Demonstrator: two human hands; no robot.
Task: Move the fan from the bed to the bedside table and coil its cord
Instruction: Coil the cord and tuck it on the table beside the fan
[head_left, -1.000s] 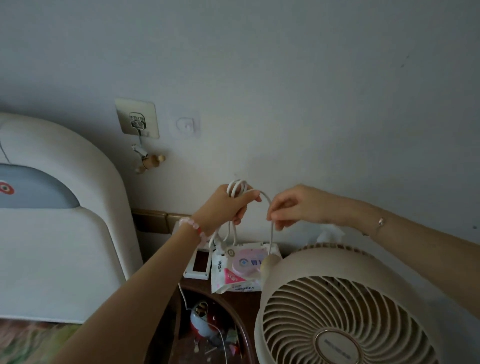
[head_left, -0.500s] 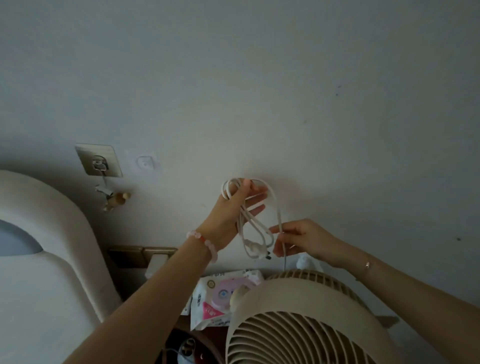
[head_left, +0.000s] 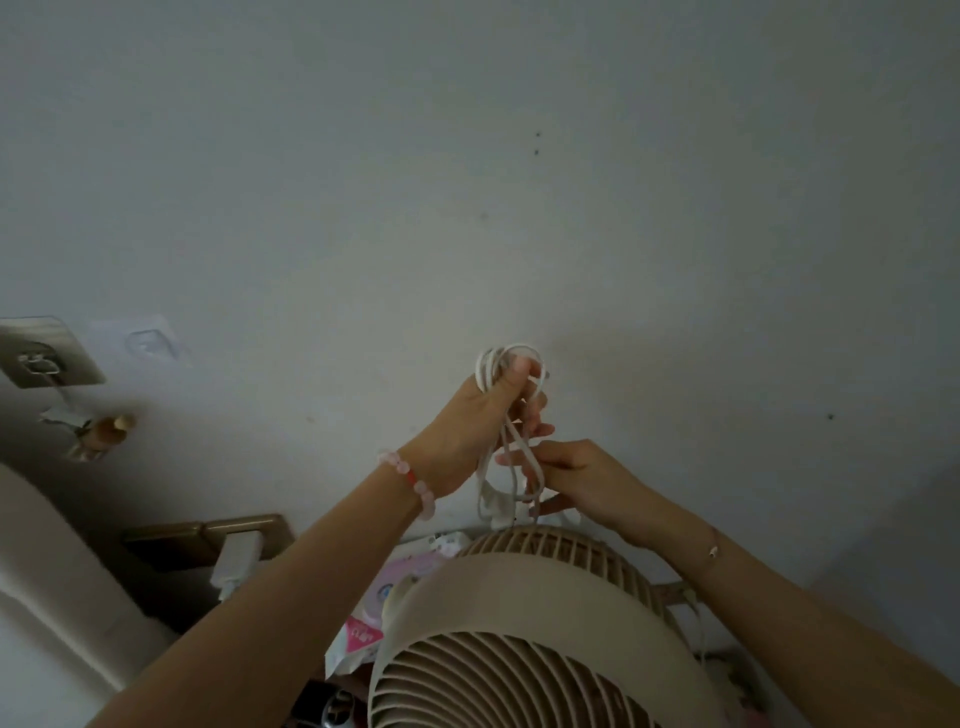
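Since a moment ago our right hand (head_left: 576, 478) has come up to meet the hanging loops. The fan (head_left: 540, 634) stands below our hands, its base out of view, likely on the counter. Our left hand (head_left: 488, 415) is closed around the top of the coiled cord (head_left: 511, 457); the right pinches a lower strand. The cord looks light, limp and springy, best gripped mid-bundle.

Cord (head_left: 511, 415) above fan (head_left: 540, 618)
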